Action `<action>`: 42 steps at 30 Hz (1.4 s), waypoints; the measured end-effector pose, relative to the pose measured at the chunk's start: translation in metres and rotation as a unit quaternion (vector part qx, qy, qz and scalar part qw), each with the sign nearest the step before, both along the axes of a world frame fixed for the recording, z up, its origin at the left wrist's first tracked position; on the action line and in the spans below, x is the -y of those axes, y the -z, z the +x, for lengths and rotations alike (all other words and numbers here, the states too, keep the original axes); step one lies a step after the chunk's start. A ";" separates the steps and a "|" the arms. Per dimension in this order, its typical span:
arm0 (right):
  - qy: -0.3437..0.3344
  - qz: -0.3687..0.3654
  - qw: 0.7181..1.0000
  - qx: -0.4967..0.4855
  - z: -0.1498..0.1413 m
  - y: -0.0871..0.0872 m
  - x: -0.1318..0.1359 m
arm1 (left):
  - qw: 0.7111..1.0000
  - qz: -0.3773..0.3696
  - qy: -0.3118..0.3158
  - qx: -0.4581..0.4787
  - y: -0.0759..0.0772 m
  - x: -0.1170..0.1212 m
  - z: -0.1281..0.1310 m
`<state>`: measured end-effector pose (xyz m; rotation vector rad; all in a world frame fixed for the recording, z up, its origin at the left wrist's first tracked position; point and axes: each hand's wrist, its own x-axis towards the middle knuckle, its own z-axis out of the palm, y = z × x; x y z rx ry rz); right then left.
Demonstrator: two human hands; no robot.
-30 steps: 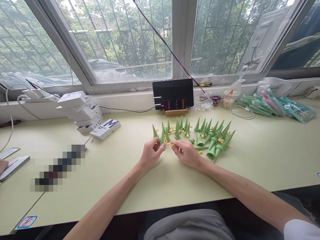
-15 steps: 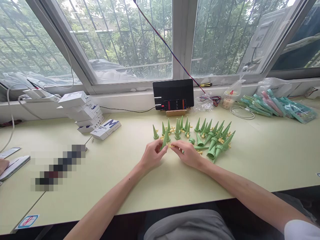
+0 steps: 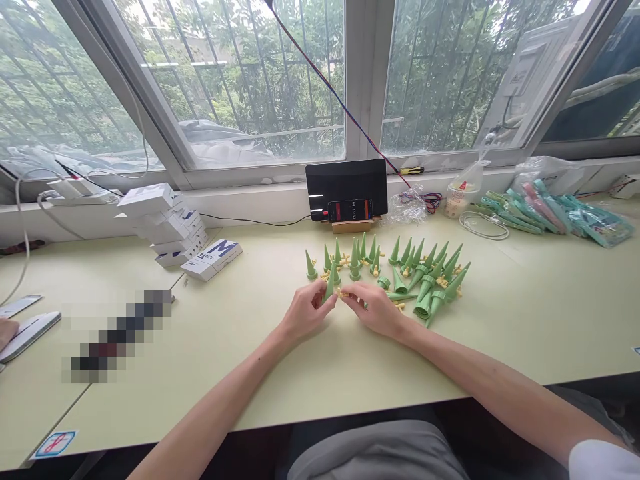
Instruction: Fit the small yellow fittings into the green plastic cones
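Observation:
My left hand (image 3: pixel 309 310) is closed around a green plastic spike (image 3: pixel 331 283), whose point is up and slightly tilted. Facing it, my right hand (image 3: pixel 373 305) pinches a small yellow valve (image 3: pixel 343 293) close to the spike's lower part; whether the two parts touch is hard to tell. Behind my hands, several green spikes (image 3: pixel 355 260) stand upright, with yellow valves at their bases. More green cones (image 3: pixel 427 293) lie and lean in a cluster to the right of my right hand, beside a loose green cap (image 3: pixel 384 282).
At the back, a phone (image 3: pixel 350 210) leans on a black tablet (image 3: pixel 345 175). White boxes (image 3: pixel 165 213) are stacked on the left, near another person's hand (image 3: pixel 7 331). Bagged packets (image 3: pixel 560 210) and a cup in a plastic bag (image 3: pixel 456 197) sit at the back right.
Both hands stay in nearly the same place. The spike in my left hand and the yellow valve in my right shift only slightly.

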<state>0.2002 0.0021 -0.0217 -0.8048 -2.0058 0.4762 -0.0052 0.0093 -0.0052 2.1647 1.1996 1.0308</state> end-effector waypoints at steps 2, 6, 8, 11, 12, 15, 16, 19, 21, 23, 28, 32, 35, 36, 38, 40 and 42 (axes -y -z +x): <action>-0.002 -0.001 1.000 -0.004 0.000 0.000 0.000 | 1.000 -0.002 0.004 -0.001 0.000 0.000 0.000; -0.003 0.000 1.000 -0.004 0.000 0.000 0.000 | 1.000 -0.002 0.011 -0.005 0.000 0.001 0.001; -0.003 0.000 1.000 -0.002 0.000 0.000 0.000 | 1.000 -0.001 0.012 -0.008 0.000 0.002 0.001; -0.003 0.002 1.000 -0.004 -0.001 -0.002 0.001 | 1.000 0.004 0.015 -0.007 -0.001 0.002 0.001; -0.003 0.003 1.000 -0.004 -0.001 -0.003 0.002 | 1.000 0.005 0.016 -0.005 -0.001 0.002 0.001; 0.000 0.006 1.000 -0.003 -0.001 -0.005 0.002 | 1.000 0.004 0.022 0.002 -0.002 0.002 0.001; 0.000 0.006 1.000 -0.001 -0.001 -0.005 0.003 | 1.000 0.004 0.025 0.006 -0.003 0.002 0.002; 0.001 0.003 1.000 0.002 -0.001 -0.005 0.003 | 0.999 0.000 0.039 0.016 -0.004 0.003 0.002; 0.000 -0.001 1.000 0.001 -0.001 -0.005 0.003 | 0.999 -0.004 0.046 0.019 -0.005 0.003 0.002; -0.001 -0.006 1.000 0.001 -0.001 -0.005 0.003 | 0.998 -0.010 0.052 0.022 -0.006 0.003 0.001; -0.008 -0.019 1.000 0.002 0.000 -0.004 0.003 | 0.996 -0.038 0.071 0.033 -0.007 0.004 0.000; -0.009 -0.023 1.000 -0.002 -0.001 -0.005 0.003 | 0.994 -0.054 0.085 0.045 -0.007 0.005 0.000; -0.009 -0.027 1.000 -0.004 -0.001 -0.006 0.003 | 0.993 -0.060 0.093 0.049 -0.007 0.005 0.000; -0.009 -0.028 1.000 -0.004 -0.001 -0.006 0.003 | 0.992 -0.062 0.094 0.050 -0.006 0.004 0.000; -0.011 -0.032 0.999 -0.003 0.000 -0.007 0.003 | 0.992 -0.064 0.094 0.050 -0.005 0.004 0.000; -0.015 -0.038 0.999 -0.004 0.000 -0.008 0.003 | 0.992 -0.067 0.095 0.051 -0.003 0.003 0.000; -0.019 -0.044 0.999 -0.004 0.000 -0.009 0.003 | 0.992 -0.070 0.098 0.049 -0.002 0.002 -0.001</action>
